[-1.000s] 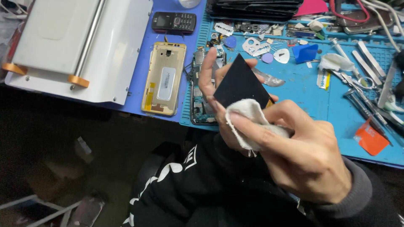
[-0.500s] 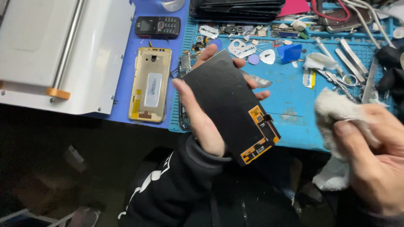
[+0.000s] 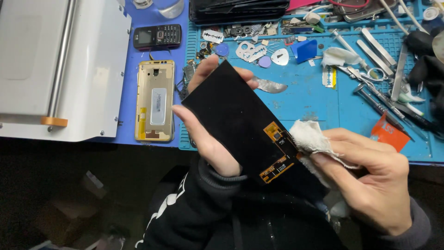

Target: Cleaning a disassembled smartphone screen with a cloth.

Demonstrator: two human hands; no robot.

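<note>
left hand (image 3: 208,139): wrapped around the long edges of the black screen panel (image 3: 236,115), thumb along the near side, fingertips peeking over the far edge. Firm edge grip, nothing pressing on the flat face.

right hand (image 3: 370,180): mostly closed, pinching a wad of white cloth (image 3: 310,139) between thumb and fingers. Cloth touching the panel's corner at about 4 o'clock.

screen panel: held up off the surface, roughly centre of view, tilted with one end toward 11 o'clock and the other toward 5. Orange flex circuit (image 3: 280,150) exposed at the lower end, right beside the cloth.

doing it well (just a hunch): light, flat strokes, going easy around that flex so no thread snags it; edge-only grip like now, no bending. Looks fragile.

gold phone frame (image 3: 155,99): lying flat at 9 o'clock from the panel, open side up, a pale pad inside.

small black keypad phone (image 3: 156,36): just above the frame, toward 11 o'clock.

blue mat (image 3: 319,97): on the surface from 12 to 3 o'clock; scattered on it are picks, tiny metal bits, a razor blade, tweezers and screwdrivers.

black tray (image 3: 240,9): top edge at 12 o'clock, contents too dark to tell.

white machine (image 3: 60,69): far out at 10 o'clock, flat lid down.
</note>
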